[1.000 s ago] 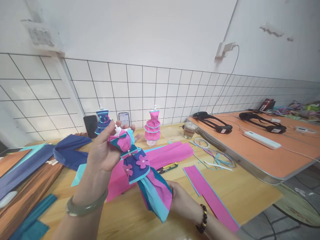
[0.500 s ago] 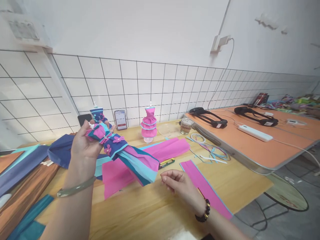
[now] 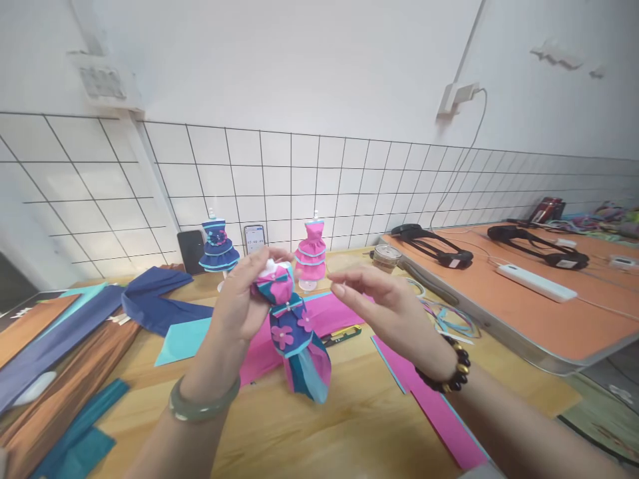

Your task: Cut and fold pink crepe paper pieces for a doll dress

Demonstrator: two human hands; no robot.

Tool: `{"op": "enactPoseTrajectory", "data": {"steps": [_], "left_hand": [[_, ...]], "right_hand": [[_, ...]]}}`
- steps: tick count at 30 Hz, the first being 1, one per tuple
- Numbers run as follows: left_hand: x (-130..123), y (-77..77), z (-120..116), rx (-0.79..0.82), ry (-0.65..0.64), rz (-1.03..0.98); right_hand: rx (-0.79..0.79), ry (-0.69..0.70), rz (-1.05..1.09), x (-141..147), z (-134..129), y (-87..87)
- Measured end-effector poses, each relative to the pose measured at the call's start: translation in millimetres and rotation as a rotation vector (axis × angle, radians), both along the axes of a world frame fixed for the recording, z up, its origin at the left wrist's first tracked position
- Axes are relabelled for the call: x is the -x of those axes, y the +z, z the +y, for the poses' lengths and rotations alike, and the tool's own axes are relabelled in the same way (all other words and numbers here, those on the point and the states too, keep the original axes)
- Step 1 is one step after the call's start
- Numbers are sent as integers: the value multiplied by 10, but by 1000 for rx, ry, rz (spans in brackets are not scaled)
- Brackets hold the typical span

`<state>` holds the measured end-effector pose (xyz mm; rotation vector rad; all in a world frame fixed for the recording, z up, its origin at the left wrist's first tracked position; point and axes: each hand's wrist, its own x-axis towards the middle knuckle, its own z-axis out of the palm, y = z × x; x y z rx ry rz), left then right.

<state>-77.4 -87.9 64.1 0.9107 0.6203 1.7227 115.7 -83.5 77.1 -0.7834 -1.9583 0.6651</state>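
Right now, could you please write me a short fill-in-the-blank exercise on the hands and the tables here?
1. The left hand holds a small dress whose dark blue section bears pink ____.
2. The tiered dress to the right of the lit phone is mainly ____.
3. The wrist of the right hand wears a beaded ____.
4. The long white device lies on a tabletop coloured ____.

Missing words: flowers; pink; bracelet; orange.

Lower centre, a small flared dress of thin sheet material mixes navy, pink, teal and aqua; mid-frame, a pink tiered dress has pale-blue edging; white square wall tiles show dark gridlines.
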Motion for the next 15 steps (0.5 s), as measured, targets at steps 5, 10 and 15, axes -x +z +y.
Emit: {"op": "enactPoseTrajectory", "data": {"steps": [5,10,15], "left_hand": [[-166,-9,-74,47,-61,12],[-232,-35,-58,61,-94,-41],[-297,-42,-56,105,-180,-99]], "right_hand": [[-153,72,-151,279,19,356],[-72,64,-210,390,95,312],[-4,21,-163,373,164,225]]}}
